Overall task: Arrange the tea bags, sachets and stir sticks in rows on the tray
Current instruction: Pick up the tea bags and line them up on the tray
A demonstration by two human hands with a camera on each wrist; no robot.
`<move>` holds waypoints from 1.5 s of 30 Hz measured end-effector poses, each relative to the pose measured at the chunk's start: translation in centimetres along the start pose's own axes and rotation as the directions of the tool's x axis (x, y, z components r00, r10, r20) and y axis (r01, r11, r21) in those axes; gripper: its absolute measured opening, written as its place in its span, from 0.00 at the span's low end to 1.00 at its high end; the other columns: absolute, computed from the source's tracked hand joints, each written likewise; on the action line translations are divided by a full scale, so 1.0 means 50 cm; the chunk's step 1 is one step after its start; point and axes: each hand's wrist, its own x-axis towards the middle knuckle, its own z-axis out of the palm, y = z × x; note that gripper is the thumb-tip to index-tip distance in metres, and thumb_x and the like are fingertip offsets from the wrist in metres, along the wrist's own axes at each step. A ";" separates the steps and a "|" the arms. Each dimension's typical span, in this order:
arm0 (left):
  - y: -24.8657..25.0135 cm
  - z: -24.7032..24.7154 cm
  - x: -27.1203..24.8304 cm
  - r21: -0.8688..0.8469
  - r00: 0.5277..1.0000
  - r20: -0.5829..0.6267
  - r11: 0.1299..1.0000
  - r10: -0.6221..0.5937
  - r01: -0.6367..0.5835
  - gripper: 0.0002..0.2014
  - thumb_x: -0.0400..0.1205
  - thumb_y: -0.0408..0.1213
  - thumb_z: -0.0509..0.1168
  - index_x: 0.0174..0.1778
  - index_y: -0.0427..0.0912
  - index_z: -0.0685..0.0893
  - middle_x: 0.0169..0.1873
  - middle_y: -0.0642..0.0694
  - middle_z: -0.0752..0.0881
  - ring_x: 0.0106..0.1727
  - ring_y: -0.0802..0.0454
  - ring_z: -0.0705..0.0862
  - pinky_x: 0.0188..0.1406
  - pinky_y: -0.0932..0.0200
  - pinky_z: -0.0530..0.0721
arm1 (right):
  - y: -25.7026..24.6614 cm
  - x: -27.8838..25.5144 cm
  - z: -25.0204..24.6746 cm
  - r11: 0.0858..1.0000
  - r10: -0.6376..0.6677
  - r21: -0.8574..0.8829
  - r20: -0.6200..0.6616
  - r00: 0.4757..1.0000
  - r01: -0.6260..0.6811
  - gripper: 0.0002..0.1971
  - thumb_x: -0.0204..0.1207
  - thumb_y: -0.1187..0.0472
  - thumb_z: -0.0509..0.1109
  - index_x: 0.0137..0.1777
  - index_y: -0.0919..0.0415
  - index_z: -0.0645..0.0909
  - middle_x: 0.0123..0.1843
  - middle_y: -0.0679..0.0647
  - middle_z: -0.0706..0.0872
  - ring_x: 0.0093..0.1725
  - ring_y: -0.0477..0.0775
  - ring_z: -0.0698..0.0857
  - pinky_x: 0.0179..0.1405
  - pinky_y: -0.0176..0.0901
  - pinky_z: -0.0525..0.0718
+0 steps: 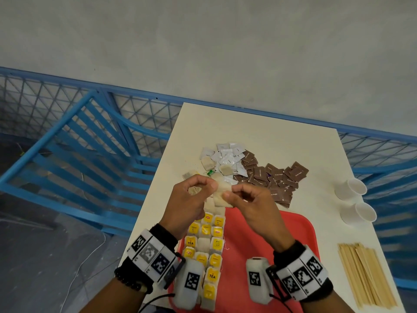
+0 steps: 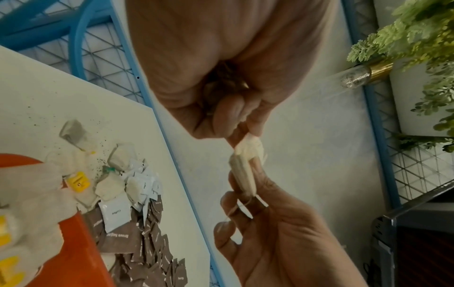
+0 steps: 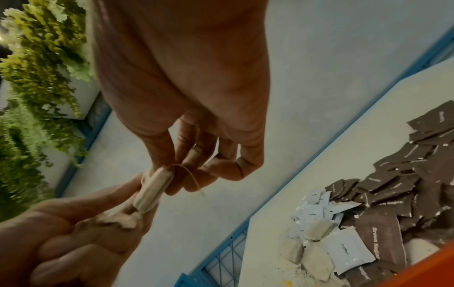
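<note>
A pale tea bag (image 1: 219, 198) hangs between both hands above the far edge of the red tray (image 1: 266, 233). My left hand (image 1: 211, 185) pinches its left end and my right hand (image 1: 228, 193) pinches its right end. In the left wrist view the tea bag (image 2: 243, 170) is seen edge-on between the left hand (image 2: 242, 126) and the right hand (image 2: 245, 196). In the right wrist view its string (image 3: 190, 174) loops past the right fingers (image 3: 176, 180). Rows of yellow-tagged tea bags (image 1: 208, 245) lie along the tray's left side. White sachets (image 1: 228, 155), brown sachets (image 1: 276, 178) and wooden stir sticks (image 1: 366, 275) lie on the table.
Two paper cups (image 1: 352, 188) lie on their sides at the table's right edge. A few loose tea bags (image 1: 207, 163) and tea crumbs lie by the white sachets. A blue chair (image 1: 90, 168) stands left of the table, and a blue mesh fence (image 1: 144, 111) runs behind it.
</note>
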 end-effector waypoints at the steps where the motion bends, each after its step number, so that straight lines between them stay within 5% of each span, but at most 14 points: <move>1: 0.001 -0.002 0.006 -0.007 1.000 -0.019 1.000 0.006 -0.006 0.08 0.82 0.39 0.71 0.49 0.36 0.86 0.31 0.32 0.77 0.23 0.51 0.60 0.21 0.62 0.62 | 0.007 0.016 -0.005 0.999 0.036 0.028 -0.028 0.999 -0.035 0.04 0.76 0.65 0.76 0.44 0.66 0.88 0.31 0.46 0.85 0.30 0.38 0.80 0.32 0.26 0.76; 3: 0.002 -0.015 0.010 -0.027 0.998 -0.068 1.000 0.005 -0.007 0.10 0.83 0.40 0.70 0.51 0.36 0.85 0.38 0.38 0.89 0.19 0.55 0.62 0.19 0.64 0.64 | 0.039 0.052 -0.015 0.990 0.131 0.060 -0.089 0.987 -0.126 0.05 0.77 0.64 0.76 0.46 0.67 0.88 0.34 0.51 0.87 0.30 0.39 0.81 0.30 0.27 0.77; 8: -0.035 -0.085 -0.020 0.020 0.986 -0.144 0.995 -0.090 0.093 0.09 0.83 0.40 0.70 0.49 0.37 0.86 0.37 0.43 0.88 0.20 0.56 0.63 0.18 0.64 0.64 | 0.211 0.101 -0.001 0.915 0.375 -0.102 -0.141 0.916 -0.390 0.12 0.77 0.63 0.76 0.37 0.71 0.82 0.31 0.58 0.82 0.31 0.50 0.79 0.34 0.43 0.77; 12: -0.079 -0.125 -0.058 0.075 0.969 -0.178 0.980 -0.170 0.186 0.05 0.84 0.35 0.68 0.47 0.36 0.87 0.36 0.43 0.89 0.21 0.56 0.63 0.21 0.63 0.62 | 0.292 0.098 0.030 0.840 0.520 -0.081 -0.161 0.839 -0.537 0.15 0.77 0.66 0.75 0.30 0.64 0.79 0.26 0.53 0.80 0.24 0.45 0.76 0.24 0.31 0.75; 18: -0.099 -0.139 -0.078 0.085 0.957 -0.191 0.968 -0.217 0.237 0.06 0.84 0.35 0.68 0.49 0.35 0.87 0.36 0.43 0.89 0.24 0.55 0.65 0.22 0.62 0.65 | 0.327 0.117 0.052 0.783 0.570 -0.122 -0.253 0.782 -0.610 0.08 0.74 0.64 0.79 0.36 0.62 0.86 0.35 0.54 0.88 0.33 0.49 0.83 0.29 0.34 0.79; 25: -0.081 -0.135 -0.077 -0.096 0.950 -0.151 0.961 -0.273 0.261 0.22 0.82 0.54 0.62 0.52 0.35 0.87 0.39 0.42 0.89 0.22 0.54 0.66 0.22 0.62 0.66 | 0.316 0.106 0.072 0.735 0.467 -0.329 -0.388 0.795 -0.593 0.19 0.68 0.59 0.82 0.39 0.57 0.70 0.38 0.51 0.80 0.36 0.50 0.76 0.30 0.41 0.69; 30: -0.056 -0.124 -0.068 -0.398 0.932 0.020 0.852 -0.361 0.339 0.31 0.82 0.62 0.56 0.54 0.35 0.87 0.40 0.38 0.88 0.20 0.54 0.73 0.21 0.62 0.70 | 0.250 0.096 0.054 0.829 0.311 -0.351 -0.357 0.881 -0.435 0.16 0.72 0.60 0.78 0.37 0.57 0.70 0.34 0.52 0.79 0.36 0.54 0.78 0.30 0.44 0.70; 35: -0.036 -0.079 -0.059 -0.531 0.920 0.189 0.752 -0.344 0.390 0.32 0.81 0.63 0.56 0.52 0.34 0.87 0.40 0.35 0.86 0.30 0.46 0.82 0.28 0.56 0.82 | 0.062 0.016 0.026 0.937 0.018 -0.347 -0.041 0.999 -0.031 0.12 0.74 0.58 0.79 0.36 0.54 0.78 0.26 0.46 0.75 0.26 0.43 0.71 0.28 0.37 0.71; 37: -0.036 -0.050 -0.058 -0.534 0.914 0.207 0.742 -0.349 0.405 0.30 0.82 0.60 0.58 0.54 0.32 0.85 0.39 0.35 0.86 0.33 0.45 0.85 0.32 0.55 0.85 | -0.013 -0.026 0.023 0.906 -0.139 -0.390 0.097 0.986 0.166 0.07 0.75 0.54 0.78 0.42 0.50 0.82 0.27 0.43 0.76 0.27 0.43 0.73 0.29 0.34 0.72; 40: -0.042 -0.012 -0.060 -0.537 0.904 0.248 0.728 -0.347 0.426 0.27 0.85 0.54 0.60 0.59 0.29 0.86 0.46 0.33 0.85 0.42 0.43 0.87 0.44 0.52 0.88 | -0.060 -0.063 0.024 0.717 -0.272 -0.593 0.246 0.930 0.367 0.12 0.74 0.55 0.75 0.57 0.43 0.84 0.44 0.39 0.78 0.44 0.40 0.78 0.42 0.30 0.75; 45: -0.047 0.019 -0.076 -0.541 0.884 0.304 0.700 -0.356 0.467 0.20 0.88 0.39 0.56 0.61 0.26 0.85 0.59 0.25 0.82 0.54 0.35 0.88 0.59 0.47 0.87 | -0.044 -0.079 0.017 0.641 -0.189 -0.708 0.229 0.955 0.296 0.13 0.74 0.51 0.67 0.57 0.45 0.85 0.50 0.41 0.76 0.51 0.39 0.75 0.46 0.33 0.77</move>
